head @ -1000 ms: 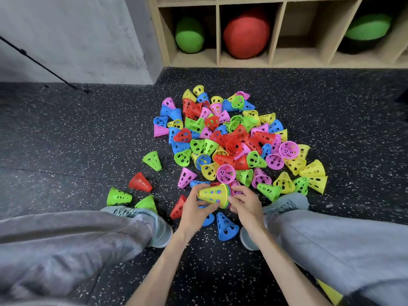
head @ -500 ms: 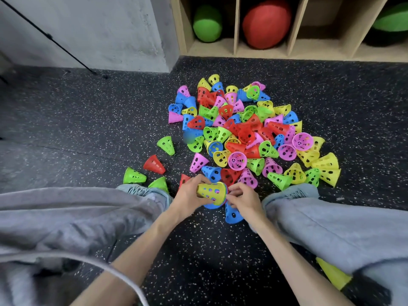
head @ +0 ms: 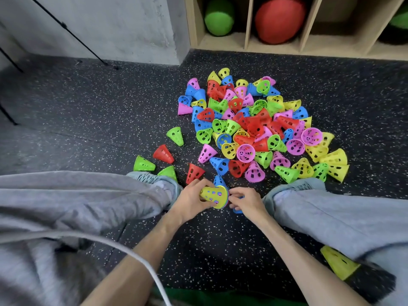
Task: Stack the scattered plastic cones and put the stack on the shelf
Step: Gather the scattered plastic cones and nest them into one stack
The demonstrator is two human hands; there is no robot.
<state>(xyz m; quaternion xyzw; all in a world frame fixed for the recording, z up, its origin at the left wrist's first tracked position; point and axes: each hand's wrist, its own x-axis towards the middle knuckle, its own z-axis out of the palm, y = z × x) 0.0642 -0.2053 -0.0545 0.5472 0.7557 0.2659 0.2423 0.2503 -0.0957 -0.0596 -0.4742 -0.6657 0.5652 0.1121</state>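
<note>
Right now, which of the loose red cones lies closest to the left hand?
The red cone just beyond the left hand, beside the shoe. The other stray red cone sits farther out, and the rest are in the pile.

Illumination is even, diffuse and bright, with no glare or blown highlights. Shadows are soft: a dim patch lies on the floor (head: 212,257) between the forearms, and the shelf (head: 276,44) compartments are dark inside. Focus is sharp on the cones (head: 254,127). The cable (head: 123,248) at lower left is blurred. Wide-angle distortion bends the shelf uprights and stretches the frame edges.
</note>
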